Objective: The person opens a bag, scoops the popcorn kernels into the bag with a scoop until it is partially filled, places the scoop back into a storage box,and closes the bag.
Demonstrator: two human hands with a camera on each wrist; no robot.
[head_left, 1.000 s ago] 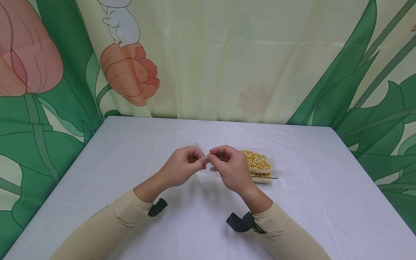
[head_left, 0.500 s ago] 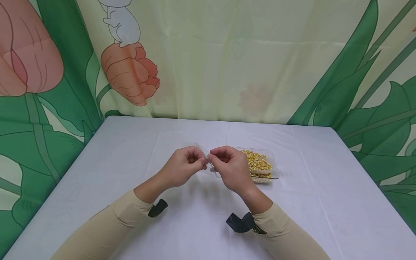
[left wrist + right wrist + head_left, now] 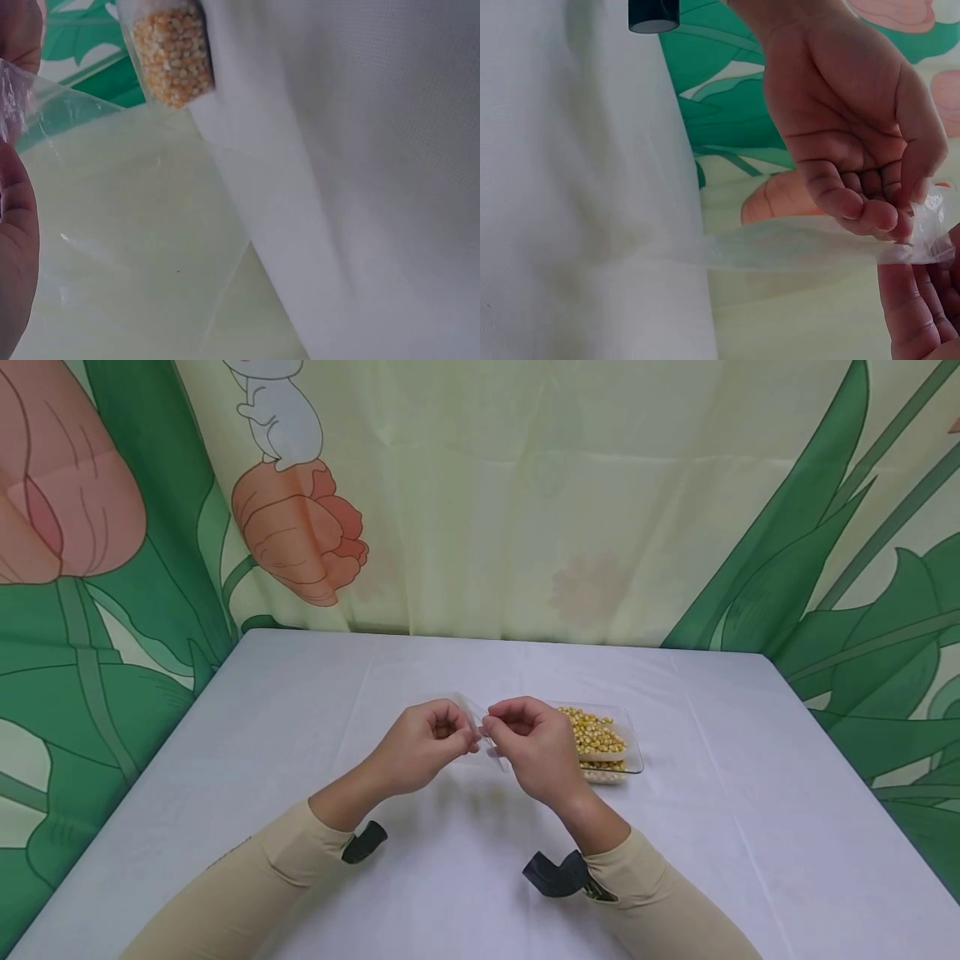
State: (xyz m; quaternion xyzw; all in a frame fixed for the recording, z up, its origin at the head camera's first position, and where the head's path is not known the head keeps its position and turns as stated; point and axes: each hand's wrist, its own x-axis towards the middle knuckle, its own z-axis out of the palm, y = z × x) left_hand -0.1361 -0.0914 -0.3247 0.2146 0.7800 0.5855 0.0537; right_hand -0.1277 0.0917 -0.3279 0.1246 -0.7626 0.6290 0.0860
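Note:
A thin clear plastic bag (image 3: 467,703) is stretched between my two hands above the table. My left hand (image 3: 422,748) pinches its edge with thumb and curled fingers. My right hand (image 3: 534,753) pinches the facing edge, its fingertips close to the left ones. In the left wrist view the bag (image 3: 135,225) hangs as a wide see-through sheet. Seen edge-on in the right wrist view, the bag (image 3: 787,244) looks narrow and slack, with the left hand (image 3: 847,120) above and the right hand (image 3: 922,307) below. Whether its mouth is parted cannot be told.
Behind my right hand, a clear tray (image 3: 636,747) bears yellow corn kernels (image 3: 594,732), partly hidden by that hand. In the left wrist view the kernels (image 3: 174,56) show through a clear container wall. A white cloth (image 3: 712,843) covers the table; a printed curtain (image 3: 510,527) hangs behind.
My right fingertips have shifted slightly to the right, so the gap between the two hands is a little wider. Both hands keep their pinch on the plastic bag.

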